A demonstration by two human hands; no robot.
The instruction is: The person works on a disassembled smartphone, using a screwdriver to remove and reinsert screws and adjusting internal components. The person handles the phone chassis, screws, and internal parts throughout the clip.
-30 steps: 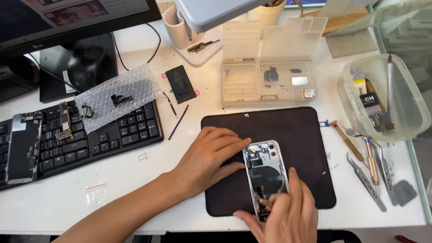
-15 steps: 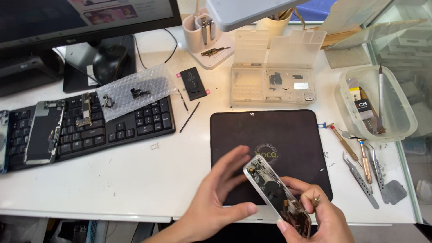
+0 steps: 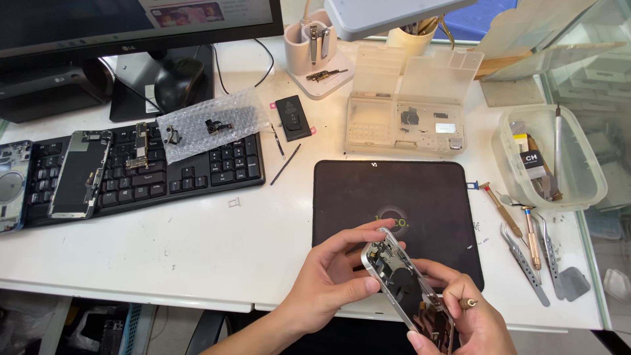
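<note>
My left hand [image 3: 332, 273] grips the upper end of an opened phone housing [image 3: 404, 286], thumb on its silver edge, fingers behind it. My right hand [image 3: 470, 315] holds the housing's lower end and also pinches a small brass-tipped screwdriver [image 3: 468, 304]. The housing is lifted and tilted above the near edge of the black work mat [image 3: 407, 197], its inner parts facing up.
A black keyboard [image 3: 197, 174] carries a phone frame [image 3: 79, 174], a circuit board and a bubble-wrap sheet [image 3: 210, 125]. A battery [image 3: 292, 118], a clear parts box [image 3: 407, 121], a plastic tub [image 3: 578, 164], tweezers and screwdrivers [image 3: 526, 243] lie around. A monitor stands at the back left.
The phone housing has come up off the mat and now hangs tilted in both hands near the table's front edge. The view has shifted toward the front of the table.
</note>
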